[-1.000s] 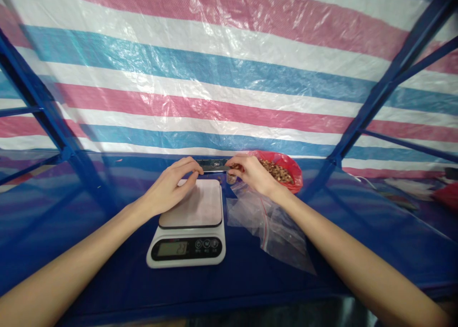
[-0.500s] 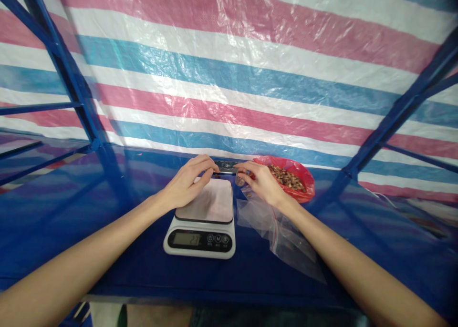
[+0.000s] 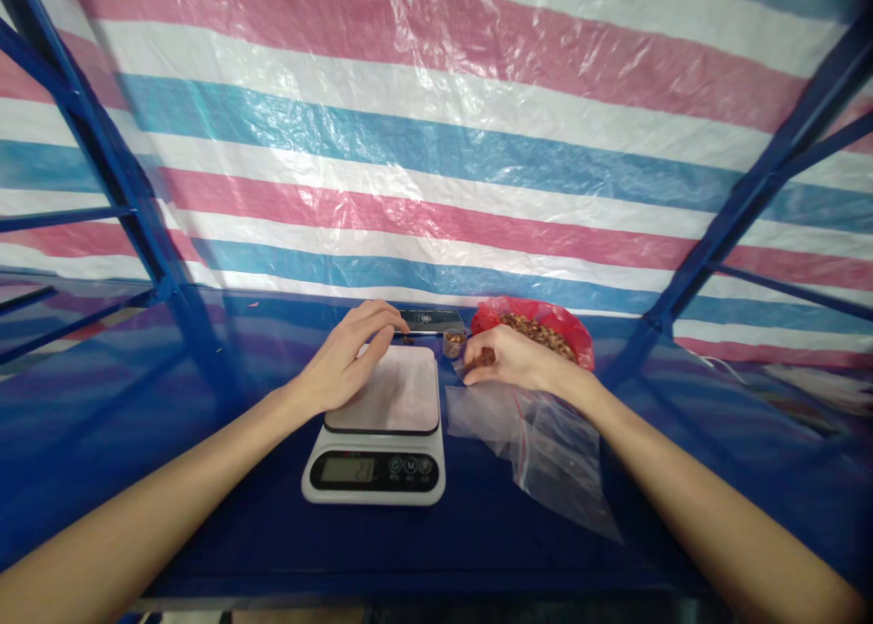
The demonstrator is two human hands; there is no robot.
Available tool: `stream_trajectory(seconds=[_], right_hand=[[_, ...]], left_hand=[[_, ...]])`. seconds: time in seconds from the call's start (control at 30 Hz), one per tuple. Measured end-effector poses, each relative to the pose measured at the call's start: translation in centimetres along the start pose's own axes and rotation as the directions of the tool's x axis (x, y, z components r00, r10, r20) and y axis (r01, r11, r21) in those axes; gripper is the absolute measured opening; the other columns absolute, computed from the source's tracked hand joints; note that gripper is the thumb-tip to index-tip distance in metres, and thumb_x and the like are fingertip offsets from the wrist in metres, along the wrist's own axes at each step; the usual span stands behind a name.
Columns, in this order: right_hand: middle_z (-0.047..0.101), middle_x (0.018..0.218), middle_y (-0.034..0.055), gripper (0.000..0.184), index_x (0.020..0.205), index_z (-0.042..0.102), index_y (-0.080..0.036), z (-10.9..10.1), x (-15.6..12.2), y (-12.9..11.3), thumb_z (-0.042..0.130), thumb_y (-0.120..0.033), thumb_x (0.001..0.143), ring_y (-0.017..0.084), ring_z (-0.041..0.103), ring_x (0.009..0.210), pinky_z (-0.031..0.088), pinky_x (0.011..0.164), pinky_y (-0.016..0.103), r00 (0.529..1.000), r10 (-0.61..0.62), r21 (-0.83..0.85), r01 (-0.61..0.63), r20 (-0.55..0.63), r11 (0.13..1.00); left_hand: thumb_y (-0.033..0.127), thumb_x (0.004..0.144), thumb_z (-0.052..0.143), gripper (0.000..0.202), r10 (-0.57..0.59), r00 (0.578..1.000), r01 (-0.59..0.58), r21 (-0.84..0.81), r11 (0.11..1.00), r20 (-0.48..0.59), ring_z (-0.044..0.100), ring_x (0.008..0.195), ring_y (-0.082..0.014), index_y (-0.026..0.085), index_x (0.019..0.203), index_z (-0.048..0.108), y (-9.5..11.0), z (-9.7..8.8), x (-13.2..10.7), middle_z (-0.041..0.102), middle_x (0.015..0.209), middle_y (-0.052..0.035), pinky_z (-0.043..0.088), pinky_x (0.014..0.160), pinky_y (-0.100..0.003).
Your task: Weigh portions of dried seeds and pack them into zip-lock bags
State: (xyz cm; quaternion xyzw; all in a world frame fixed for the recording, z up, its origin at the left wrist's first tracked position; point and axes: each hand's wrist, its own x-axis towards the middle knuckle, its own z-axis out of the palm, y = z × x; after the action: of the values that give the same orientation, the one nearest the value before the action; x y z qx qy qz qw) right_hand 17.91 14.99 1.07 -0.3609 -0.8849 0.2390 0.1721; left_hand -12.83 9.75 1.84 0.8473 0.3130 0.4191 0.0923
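Note:
My left hand (image 3: pixel 355 356) hovers over or rests at the left back edge of the digital kitchen scale (image 3: pixel 382 389), thumb apart from the fingers, holding nothing. The scale's display (image 3: pixel 347 469) appears to read 23, perhaps with a decimal point. Just right of the scale, my right hand (image 3: pixel 511 358) is curled, thumb and fingertips drawn together near the clear zip bags (image 3: pixel 546 437). Something brown shows between its fingers, too small to name. A small clear cup (image 3: pixel 454 343) with brown pieces stands beside the right fingertips.
Behind the right hand lies a red plastic bag (image 3: pixel 579 337) full of brown, nut-like pieces (image 3: pixel 538 333). A dark phone-like slab (image 3: pixel 431 320) lies behind the scale. Blue metal posts (image 3: pixel 743 183) flank the blue table (image 3: pixel 252 533), and a striped sheet (image 3: pixel 436 187) hangs behind.
My right hand has left the small cup and moved towards me, down by the zip bags, closing its fingers. The left hand stays by the scale. The view has shifted slightly.

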Motion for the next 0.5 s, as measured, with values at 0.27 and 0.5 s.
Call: stream_trajectory(seconds=[0.27,0.5], right_hand=[[0.078,0.086,0.0057,0.021,0.086,0.077,-0.018,0.5,0.7,-1.3,0.072,-0.038,0.092,0.02,0.071,0.078,0.054,0.073,0.032,0.956,-0.042,0.162,0.092,-0.29,0.983],[0.079,0.092,0.0072,0.013,0.1,0.079,-0.018,1.0,1.6,-1.0,0.072,-0.023,0.089,0.022,0.072,0.083,0.054,0.081,0.035,0.812,-0.065,-0.055,0.04,-0.58,0.998]], left_hand=[[0.03,0.108,0.038,0.031,0.019,0.999,-0.019,0.007,1.0,-0.033,0.06,0.113,-0.022,0.02,0.109,0.067,0.6,0.2,0.1,0.066,0.114,-0.0066,0.043,0.103,-0.038],[0.033,0.109,0.037,0.032,0.016,1.0,-0.016,-0.004,1.0,-0.025,0.058,0.114,-0.0239,0.021,0.112,0.067,0.9,0.3,0.2,0.066,0.115,-0.0084,0.043,0.103,-0.041]])
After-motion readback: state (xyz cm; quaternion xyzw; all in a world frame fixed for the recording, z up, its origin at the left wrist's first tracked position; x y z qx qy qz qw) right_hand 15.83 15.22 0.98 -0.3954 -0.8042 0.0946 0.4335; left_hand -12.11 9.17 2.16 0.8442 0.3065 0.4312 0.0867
